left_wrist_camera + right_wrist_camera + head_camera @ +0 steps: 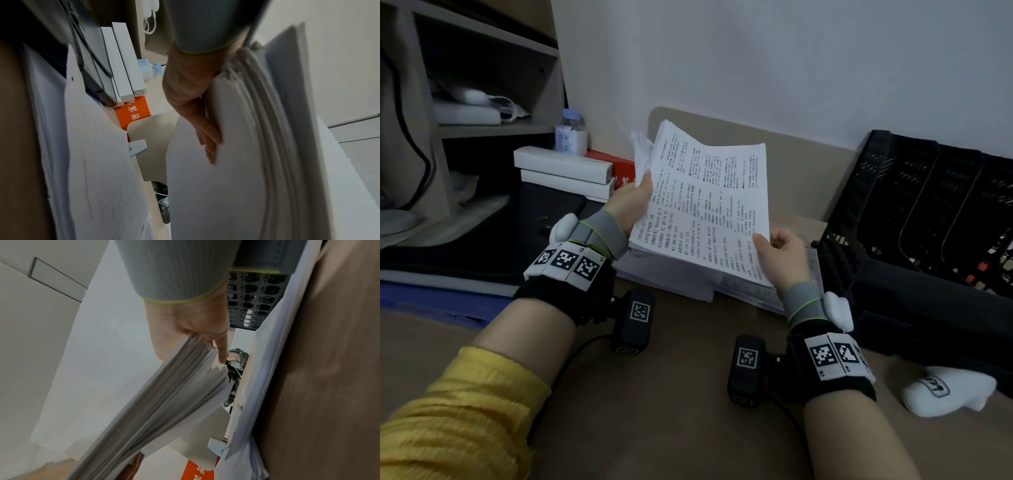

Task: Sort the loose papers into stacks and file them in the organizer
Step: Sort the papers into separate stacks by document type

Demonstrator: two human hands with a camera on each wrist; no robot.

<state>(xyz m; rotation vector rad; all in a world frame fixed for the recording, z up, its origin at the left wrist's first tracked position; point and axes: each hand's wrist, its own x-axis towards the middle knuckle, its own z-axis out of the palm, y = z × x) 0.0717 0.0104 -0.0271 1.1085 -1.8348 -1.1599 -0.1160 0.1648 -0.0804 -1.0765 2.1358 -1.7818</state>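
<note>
Shelving (482,130) stands at the far left, and beside it two long white boxes (563,164) lie stacked, with a small bottle (571,133) behind them whose pale label carries Chinese characters too small to read surely; an orange-red box (625,171) with white Chinese characters pokes out behind the boxes. The left hand (631,202) grasps the left edge of a thick stack of papers (702,205), thumb on the printed top sheet and fingers (207,138) lying flat along the underside, as the left wrist view shows. The stack is held above the desk (671,394), tilted up toward the wall, its long axis running from the person away to the wall; the top sheet bears dense lines of Chinese print, turned sideways and too fine to read. Under it, more papers (671,277) lie flat on the desk. The right hand (780,253) pinches the stack's near right corner, thumb on top, fingers (221,345) underneath. At the far right a black mesh organizer (928,205) leans against the wall, and a white object (948,390) with a dark logo lies on the desk before it.
</note>
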